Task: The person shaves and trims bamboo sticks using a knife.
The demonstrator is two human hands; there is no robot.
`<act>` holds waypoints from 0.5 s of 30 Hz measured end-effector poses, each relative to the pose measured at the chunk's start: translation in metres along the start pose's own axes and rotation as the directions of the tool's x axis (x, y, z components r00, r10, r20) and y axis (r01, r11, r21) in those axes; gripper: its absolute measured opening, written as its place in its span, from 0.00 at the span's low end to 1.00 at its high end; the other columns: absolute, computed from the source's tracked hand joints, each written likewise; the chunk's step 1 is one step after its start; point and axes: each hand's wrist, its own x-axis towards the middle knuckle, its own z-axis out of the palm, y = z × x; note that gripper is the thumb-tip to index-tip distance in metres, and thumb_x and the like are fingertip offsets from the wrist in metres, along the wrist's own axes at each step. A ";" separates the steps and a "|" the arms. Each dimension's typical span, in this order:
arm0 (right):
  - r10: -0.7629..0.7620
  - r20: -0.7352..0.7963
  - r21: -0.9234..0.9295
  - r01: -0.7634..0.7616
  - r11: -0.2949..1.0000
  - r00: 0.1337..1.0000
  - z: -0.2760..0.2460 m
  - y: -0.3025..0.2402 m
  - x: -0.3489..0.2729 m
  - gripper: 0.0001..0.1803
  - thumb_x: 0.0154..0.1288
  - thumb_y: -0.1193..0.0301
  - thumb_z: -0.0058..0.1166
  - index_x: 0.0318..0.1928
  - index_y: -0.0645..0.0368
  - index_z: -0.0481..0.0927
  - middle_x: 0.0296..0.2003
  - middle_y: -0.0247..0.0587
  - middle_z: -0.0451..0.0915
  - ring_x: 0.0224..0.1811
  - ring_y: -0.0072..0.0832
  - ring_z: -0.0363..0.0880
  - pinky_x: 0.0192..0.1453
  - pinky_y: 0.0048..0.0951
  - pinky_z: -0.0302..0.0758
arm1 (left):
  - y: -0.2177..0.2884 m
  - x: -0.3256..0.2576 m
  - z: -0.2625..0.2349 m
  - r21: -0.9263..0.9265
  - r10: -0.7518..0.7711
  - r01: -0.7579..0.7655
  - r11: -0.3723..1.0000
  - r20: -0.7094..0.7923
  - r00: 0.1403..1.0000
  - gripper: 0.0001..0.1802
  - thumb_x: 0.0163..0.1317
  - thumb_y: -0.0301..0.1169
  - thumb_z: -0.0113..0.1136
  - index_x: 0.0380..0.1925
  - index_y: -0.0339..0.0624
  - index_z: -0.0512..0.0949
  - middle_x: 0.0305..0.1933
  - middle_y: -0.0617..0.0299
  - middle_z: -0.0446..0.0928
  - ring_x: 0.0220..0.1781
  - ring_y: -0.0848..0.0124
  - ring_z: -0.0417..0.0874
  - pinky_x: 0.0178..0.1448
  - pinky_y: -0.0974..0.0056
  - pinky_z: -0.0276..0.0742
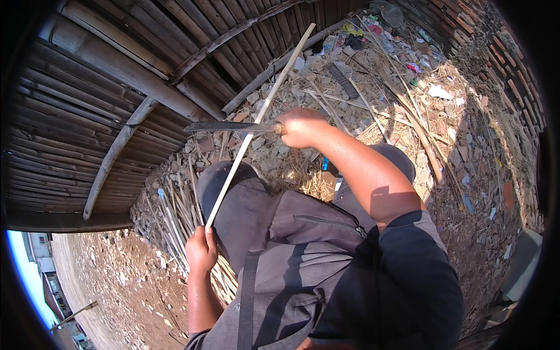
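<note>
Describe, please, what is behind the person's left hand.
A pile of thin pale strips shows on both sides of the left hand; the part directly behind it is covered and cannot be seen.

Dark grey top (286, 280), short dark sleeves (417, 256); black strap (248, 297); long zip (326, 223); dark trousers (245, 204).

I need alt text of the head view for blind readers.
A person's left hand holds a long, pale bamboo strip; the right hand holds a wooden-handled dark metal knife across it. Beyond: grey rubble and a brown bamboo wall.
</note>
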 end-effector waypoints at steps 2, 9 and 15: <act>-0.174 0.103 -0.163 0.190 0.968 0.979 -0.010 -0.009 -0.007 0.18 0.56 0.69 0.55 0.48 0.56 0.85 0.45 0.52 0.85 0.49 0.49 0.84 0.55 0.42 0.81 | 0.001 0.000 0.002 -0.024 -0.017 0.017 1.000 0.006 1.000 0.19 0.76 0.38 0.47 0.28 0.36 0.72 0.19 0.45 0.73 0.24 0.42 0.76 0.30 0.47 0.69; 0.321 -0.140 0.321 -0.264 0.909 0.937 0.008 0.123 0.044 0.19 0.52 0.64 0.59 0.41 0.65 0.83 0.38 0.59 0.85 0.43 0.50 0.84 0.50 0.44 0.79 | -0.001 0.011 -0.010 0.030 0.061 -0.062 0.998 0.008 0.998 0.19 0.73 0.39 0.52 0.25 0.38 0.71 0.22 0.44 0.75 0.25 0.41 0.78 0.30 0.44 0.70; -0.057 -0.018 -0.024 0.057 0.998 0.998 0.002 0.014 0.008 0.17 0.56 0.67 0.54 0.48 0.53 0.83 0.48 0.51 0.84 0.54 0.46 0.82 0.62 0.45 0.77 | -0.003 0.006 -0.007 -0.088 -0.031 0.038 0.995 0.078 0.996 0.20 0.75 0.39 0.51 0.25 0.36 0.71 0.18 0.46 0.72 0.23 0.43 0.76 0.29 0.48 0.69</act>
